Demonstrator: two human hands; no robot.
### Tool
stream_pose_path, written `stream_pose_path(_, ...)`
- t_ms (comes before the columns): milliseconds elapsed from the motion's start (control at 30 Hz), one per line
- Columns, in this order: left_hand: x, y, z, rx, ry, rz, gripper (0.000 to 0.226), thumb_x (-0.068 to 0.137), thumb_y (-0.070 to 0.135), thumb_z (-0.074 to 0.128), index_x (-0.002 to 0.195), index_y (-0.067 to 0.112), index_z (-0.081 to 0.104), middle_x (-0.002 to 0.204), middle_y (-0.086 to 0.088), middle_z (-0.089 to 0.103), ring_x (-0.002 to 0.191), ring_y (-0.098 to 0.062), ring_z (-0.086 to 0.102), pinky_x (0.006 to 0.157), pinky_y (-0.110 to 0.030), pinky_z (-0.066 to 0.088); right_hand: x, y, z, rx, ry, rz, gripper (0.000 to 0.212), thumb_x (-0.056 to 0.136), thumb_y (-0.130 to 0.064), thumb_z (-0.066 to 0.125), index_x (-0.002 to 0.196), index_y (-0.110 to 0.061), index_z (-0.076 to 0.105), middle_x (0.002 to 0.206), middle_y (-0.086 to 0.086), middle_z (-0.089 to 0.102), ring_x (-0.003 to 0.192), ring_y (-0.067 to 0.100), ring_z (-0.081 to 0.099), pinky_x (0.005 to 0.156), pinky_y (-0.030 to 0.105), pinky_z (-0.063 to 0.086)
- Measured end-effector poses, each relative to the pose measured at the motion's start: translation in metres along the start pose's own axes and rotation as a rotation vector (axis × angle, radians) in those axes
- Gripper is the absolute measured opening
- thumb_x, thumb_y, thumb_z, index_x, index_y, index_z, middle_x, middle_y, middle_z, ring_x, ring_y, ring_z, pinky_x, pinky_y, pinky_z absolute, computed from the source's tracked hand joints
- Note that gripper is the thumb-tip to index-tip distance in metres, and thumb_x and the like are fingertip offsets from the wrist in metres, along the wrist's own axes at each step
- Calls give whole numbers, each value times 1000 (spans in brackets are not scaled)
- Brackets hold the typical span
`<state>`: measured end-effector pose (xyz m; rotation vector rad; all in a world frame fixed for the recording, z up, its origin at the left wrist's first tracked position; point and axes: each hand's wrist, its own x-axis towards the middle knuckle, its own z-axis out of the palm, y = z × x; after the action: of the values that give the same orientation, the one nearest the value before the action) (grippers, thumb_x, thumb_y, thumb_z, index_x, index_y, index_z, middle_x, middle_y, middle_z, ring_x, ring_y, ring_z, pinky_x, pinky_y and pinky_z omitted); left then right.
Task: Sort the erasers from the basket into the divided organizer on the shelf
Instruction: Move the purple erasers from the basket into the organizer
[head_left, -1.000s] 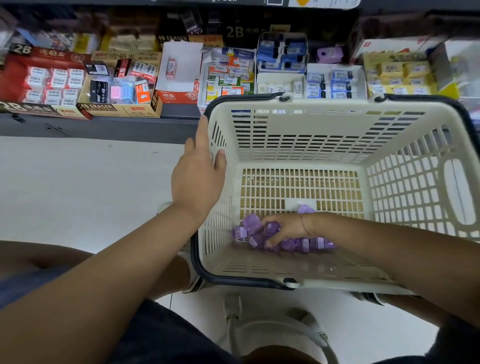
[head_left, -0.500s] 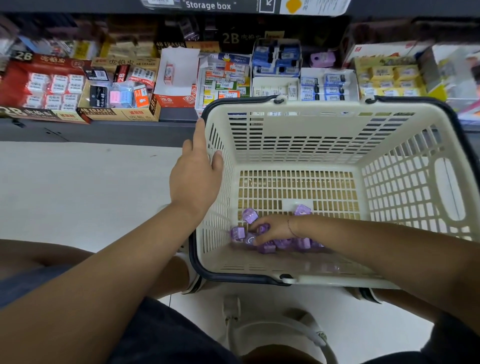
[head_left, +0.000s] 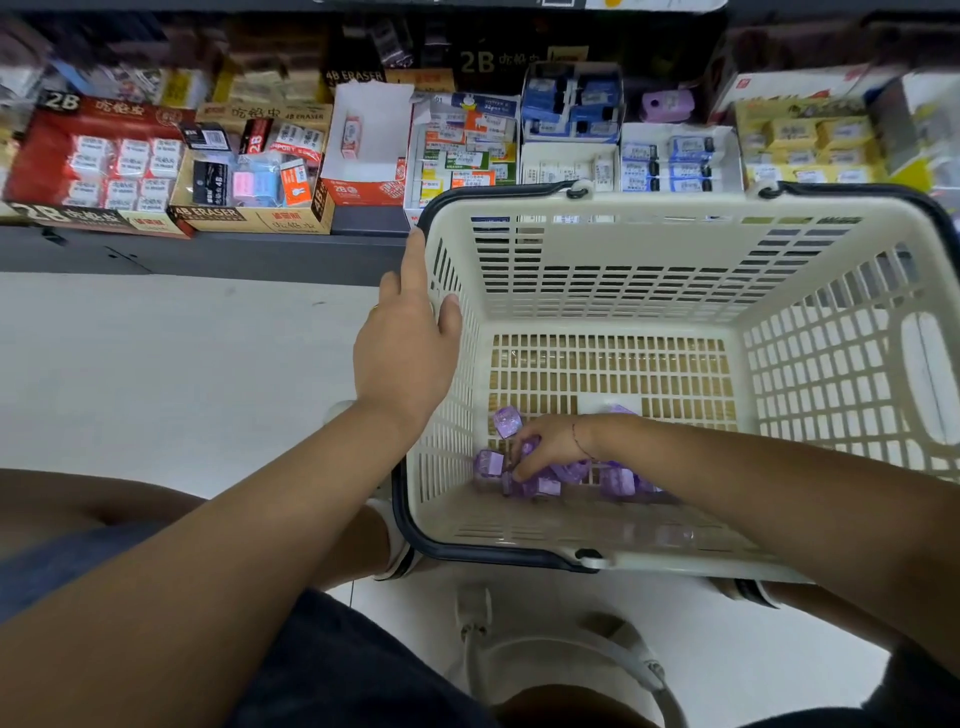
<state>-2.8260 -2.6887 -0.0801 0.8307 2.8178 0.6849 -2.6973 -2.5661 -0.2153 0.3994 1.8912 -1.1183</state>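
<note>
Right grip (head_left: 550, 447) is deep in the basket (head_left: 675, 205), low at the near-left corner of its floor, fingers curled down into the pile and clamped on purple erasers (head_left: 540, 486). One eraser sits loose just past the fingertips, a little farther from the near wall; more trail off under the wrist, along the basket's near wall, blurred there. Left grip (head_left: 405, 358) has the basket's left wall: thumb hooked inside the rim, fingers laid along the outside, forefinger stretched toward the far-left corner, so it is clamped on the basket itself. Basket sits on the pale floor (head_left: 182, 364), dark handles folded down against its rim. Beyond its far rim runs the shelf (head_left: 208, 254), packed with boxed erasers. Directly past that rim, the white organizer (head_left: 621, 156) shows blue-labelled packs in its compartments. A purple block (head_left: 667, 105) rests farther back above it. Off beyond the basket's left side, a red 2B box (head_left: 93, 156) holds white packs in rows.
</note>
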Motion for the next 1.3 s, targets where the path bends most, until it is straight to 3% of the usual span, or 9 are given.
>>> stream_pose_path(267,0,3,-2,22,-13,2,63,100,33,42,153,25,10,131,-8,48,93,-25,61,67,-32,46,-7,-6,0,43,65,-16,22,78,-43,71,92,-27,65,110,-2,56,104,22,55,92,36,45)
stream_pose_path(400,0,8,-4,59,25,13,61,99,35,43,152,19,19,151,-12,27,137,-29,29,107,-40,30,-45,-25,-37,287,276,-123,15,78,-35,74,88,-27,67,103,1,66,97,25,64,94,43,50)
stream_pose_path(500,7,40,-18,-380,-49,-187,61,97,48,42,151,29,22,159,0,13,145,-20,12,118,-42,14,-97,-62,-80,546,635,-288,7,82,-22,72,85,-18,66,88,4,69,80,15,64,85,38,52)
stream_pose_path(633,19,110,-72,-1306,-309,-618,52,89,65,44,131,36,53,137,5,50,126,-16,45,108,-49,31,-168,-137,-112,757,1087,-589,10,85,-15,68,88,-12,59,65,-8,65,55,2,59,56,16,46)
stream_pose_path(700,29,136,-100,-1615,-430,-641,51,86,66,45,106,25,68,112,-3,67,101,-21,61,92,-44,46,-191,-172,-116,716,1282,-697,11,84,-11,69,86,-10,58,67,-10,62,60,-1,57,59,11,44)
stream_pose_path(800,44,158,-139,-1857,-463,-556,49,88,56,52,106,13,68,98,-9,71,87,-22,67,83,-33,53,-211,-212,-121,620,1477,-758,13,82,-19,71,85,-17,59,74,-13,63,68,-3,58,65,12,44)
stream_pose_path(900,59,165,-169,-1963,-423,-487,35,89,44,57,87,11,68,80,-8,70,70,-20,68,70,-29,57,-226,-237,-133,518,1551,-784,13,82,-31,68,87,-27,57,84,-16,64,78,1,60,70,18,46)
stream_pose_path(1133,72,173,-190,-2122,-440,-490,37,90,43,59,106,10,65,93,-6,67,98,-21,62,97,-32,47,-233,-266,-156,291,1643,-793,22,82,-43,40,97,-32,51,100,-16,52,101,6,50,91,36,42)
stream_pose_path(1300,94,171,-189,-2164,-422,-498,35,93,47,50,104,15,58,85,-3,58,99,-17,54,100,-28,39,-229,-267,-169,97,1390,-799,28,87,-29,42,114,-26,49,113,-10,45,110,3,44,96,23,36)
